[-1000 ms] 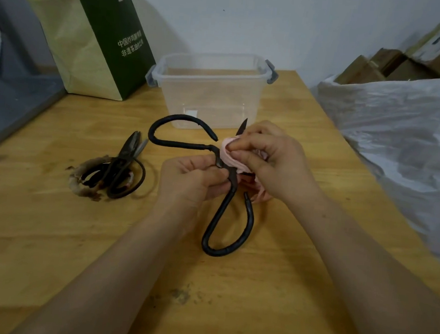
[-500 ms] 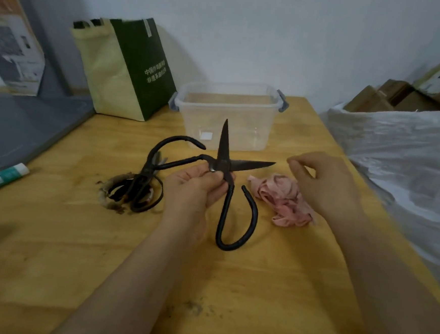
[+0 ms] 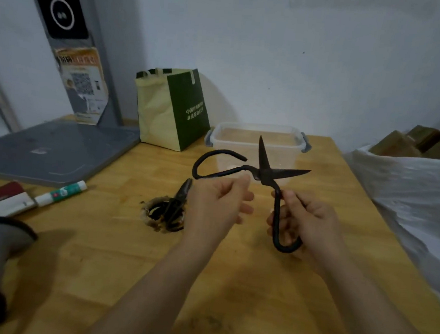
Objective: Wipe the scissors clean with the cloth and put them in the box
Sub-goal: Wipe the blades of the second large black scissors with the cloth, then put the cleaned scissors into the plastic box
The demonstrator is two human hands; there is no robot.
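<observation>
Wooden tabletop (image 3: 230,286) runs back to a pale wall, and above it the black scissors (image 3: 264,176) are held in the air. Their blades are spread, one tip up and one pointing off to the right of the fingers. The right hand (image 3: 312,221) has its fingers curled round the lower handle loop and seems to carry the weight. The left hand (image 3: 218,203) sits with fingers loosely bent just under the shank of the upper loop; whether a fingertip pinches the metal or only steadies it I cannot tell. Keeping the handles apart probably bares both blades for checking. Just beyond the fingertips stands the clear box (image 3: 283,153), open-topped and near, ready for the drop. No cloth shows. Just left of the left knuckles a second pair of scissors (image 3: 171,207) lies on the wood, and farther left is a white-and-green tube (image 3: 61,194).
</observation>
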